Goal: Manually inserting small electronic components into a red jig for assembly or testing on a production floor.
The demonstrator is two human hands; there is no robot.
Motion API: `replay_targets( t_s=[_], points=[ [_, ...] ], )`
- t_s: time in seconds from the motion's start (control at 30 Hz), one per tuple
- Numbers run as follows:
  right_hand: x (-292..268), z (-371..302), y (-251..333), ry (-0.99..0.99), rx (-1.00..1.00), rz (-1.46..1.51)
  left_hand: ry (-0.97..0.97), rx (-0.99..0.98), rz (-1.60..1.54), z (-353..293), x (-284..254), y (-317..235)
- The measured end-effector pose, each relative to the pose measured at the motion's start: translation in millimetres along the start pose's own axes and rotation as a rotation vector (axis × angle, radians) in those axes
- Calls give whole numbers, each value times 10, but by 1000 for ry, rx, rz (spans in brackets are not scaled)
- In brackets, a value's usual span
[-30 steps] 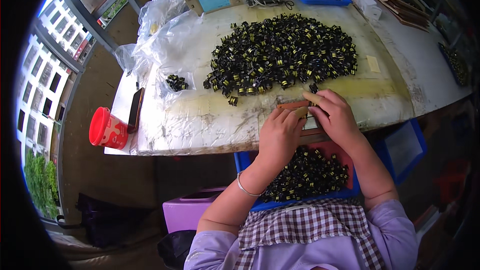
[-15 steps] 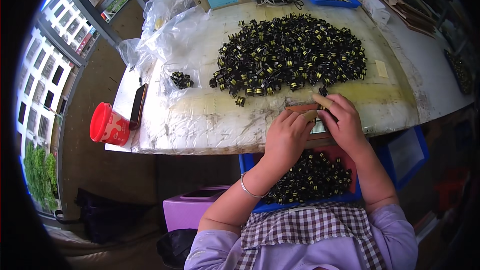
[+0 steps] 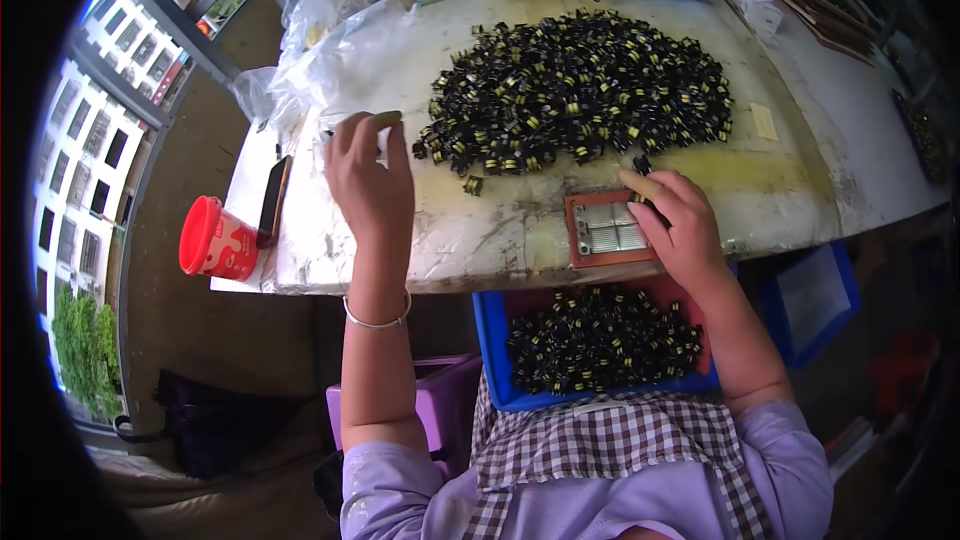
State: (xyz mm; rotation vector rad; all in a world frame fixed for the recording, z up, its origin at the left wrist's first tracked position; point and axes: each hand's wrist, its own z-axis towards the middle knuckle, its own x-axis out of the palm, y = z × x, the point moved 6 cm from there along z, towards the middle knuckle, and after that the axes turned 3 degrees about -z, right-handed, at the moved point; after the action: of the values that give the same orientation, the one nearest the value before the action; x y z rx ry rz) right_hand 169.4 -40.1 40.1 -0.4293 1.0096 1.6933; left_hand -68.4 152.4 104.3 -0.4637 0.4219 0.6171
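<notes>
Black parts in two heaps (image 3: 580, 90), (image 3: 600, 340); left hand (image 3: 368, 175) open, right hand (image 3: 680, 225) pinching one part.

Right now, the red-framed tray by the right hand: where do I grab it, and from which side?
Probably grip the red-framed tray by its left frame edge, coming from the left. It lies flat at the table's near edge; the right hand covers its right side, and the left rim is bare.
</notes>
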Motion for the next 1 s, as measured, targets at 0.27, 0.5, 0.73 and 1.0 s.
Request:
replay_targets(
  t_s=[0.27,0.5,0.73,1.0],
  points=[
    [-60,-36,13,-3,116,245,299,67,-281,-447,680,-781],
    [-11,94,141,121,-59,152,314,-96,-385,-503,574,-830],
    [10,73,117,172,-15,139,428,-76,-681,-690,446,-1108],
    [55,21,97,23,-64,149,353,154,-542,-748,403,-1190]
  ],
)
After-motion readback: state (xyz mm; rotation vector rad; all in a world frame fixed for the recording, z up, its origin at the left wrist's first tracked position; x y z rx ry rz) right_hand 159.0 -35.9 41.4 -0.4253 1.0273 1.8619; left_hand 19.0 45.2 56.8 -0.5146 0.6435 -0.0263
